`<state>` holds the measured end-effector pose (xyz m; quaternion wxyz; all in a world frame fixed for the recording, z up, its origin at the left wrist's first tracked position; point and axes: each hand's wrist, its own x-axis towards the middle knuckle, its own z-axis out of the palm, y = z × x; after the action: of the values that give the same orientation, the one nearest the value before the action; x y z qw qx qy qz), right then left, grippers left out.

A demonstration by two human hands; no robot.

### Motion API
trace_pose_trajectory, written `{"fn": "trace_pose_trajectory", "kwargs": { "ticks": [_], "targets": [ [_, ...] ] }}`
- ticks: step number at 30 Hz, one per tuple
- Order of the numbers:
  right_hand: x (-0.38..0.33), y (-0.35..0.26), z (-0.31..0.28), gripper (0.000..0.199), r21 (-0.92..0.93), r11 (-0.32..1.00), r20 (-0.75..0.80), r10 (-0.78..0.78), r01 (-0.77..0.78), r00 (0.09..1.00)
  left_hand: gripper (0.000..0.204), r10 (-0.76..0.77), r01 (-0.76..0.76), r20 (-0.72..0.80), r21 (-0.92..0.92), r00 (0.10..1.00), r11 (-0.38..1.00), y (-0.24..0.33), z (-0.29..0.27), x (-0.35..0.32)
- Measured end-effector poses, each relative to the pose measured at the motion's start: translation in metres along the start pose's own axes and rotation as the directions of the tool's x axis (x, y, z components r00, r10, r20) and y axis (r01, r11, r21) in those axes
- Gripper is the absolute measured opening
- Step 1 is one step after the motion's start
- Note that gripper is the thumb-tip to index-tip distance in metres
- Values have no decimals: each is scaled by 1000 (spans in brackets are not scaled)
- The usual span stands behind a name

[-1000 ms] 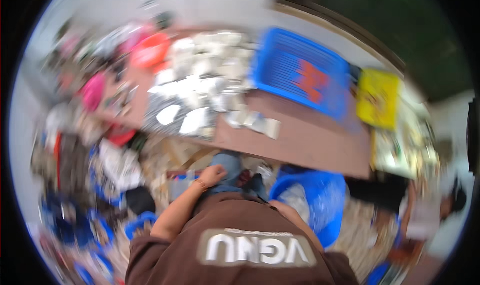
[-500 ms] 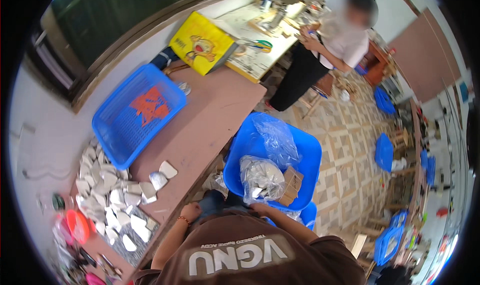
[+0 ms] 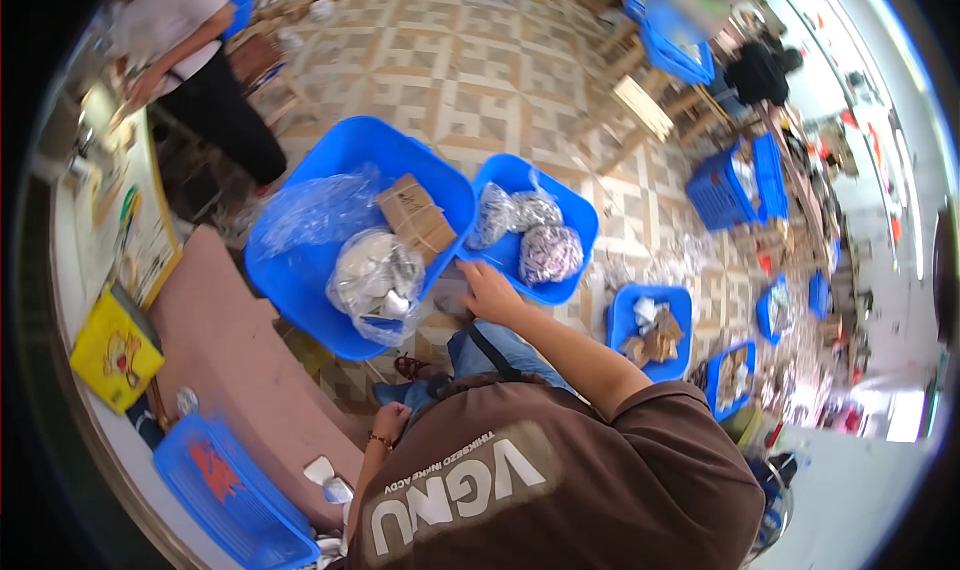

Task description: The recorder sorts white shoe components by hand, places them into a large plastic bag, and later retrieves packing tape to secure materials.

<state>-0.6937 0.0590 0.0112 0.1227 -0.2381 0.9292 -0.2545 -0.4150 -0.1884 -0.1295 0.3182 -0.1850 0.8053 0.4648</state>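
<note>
My right hand [image 3: 489, 288] reaches forward with its fingers stretched out, close to where two blue bins meet, and holds nothing visible. The larger blue bin [image 3: 300, 305] contains a clear plastic bag of pale pieces [image 3: 375, 278], a brown cardboard bundle [image 3: 416, 220] and crumpled clear plastic film [image 3: 318, 210]. In the smaller blue bin [image 3: 580, 206] lie a bag of silvery pieces [image 3: 530, 211] and a rounded, pinkish-silver wrapped bundle [image 3: 550, 255]. My left hand [image 3: 390, 420], a bracelet at its wrist, is loosely curled beside my lap, with nothing seen in it.
To the left runs a brown table [image 3: 225, 320] with a blue basket [image 3: 250, 510] of orange-red pieces and a yellow bag [image 3: 115, 355]. A co-worker [image 3: 190, 60] is at the far left bench. More blue bins [image 3: 650, 370] sit on the tiled floor [image 3: 420, 60] at right.
My view has swung to the right, bringing the smaller bin and its bags into sight. My right hand has moved away from the larger bin's near edge toward the smaller bin.
</note>
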Motion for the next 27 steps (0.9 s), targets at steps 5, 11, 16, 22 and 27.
{"fn": "trace_pose_trajectory", "kwargs": {
  "ticks": [5,11,16,22,27],
  "targets": [
    [-158,125,9,45,-207,936,699,345,-284,627,28,43,-83,175,228,984,970,68,-6,42],
    [-257,226,-14,42,55,663,623,562,-747,544,29,80,-146,189,369,979,918,156,33,96],
    [-273,291,-37,37,167,517,324,775,-839,542,26,45,-197,292,514,955,835,222,81,149],
    [-320,354,-66,33,396,371,103,891,-840,442,24,48,-359,455,627,889,691,341,116,200],
    [-359,344,-66,29,670,64,42,991,-740,124,25,138,-520,574,581,807,626,383,138,251]
  ]
}}
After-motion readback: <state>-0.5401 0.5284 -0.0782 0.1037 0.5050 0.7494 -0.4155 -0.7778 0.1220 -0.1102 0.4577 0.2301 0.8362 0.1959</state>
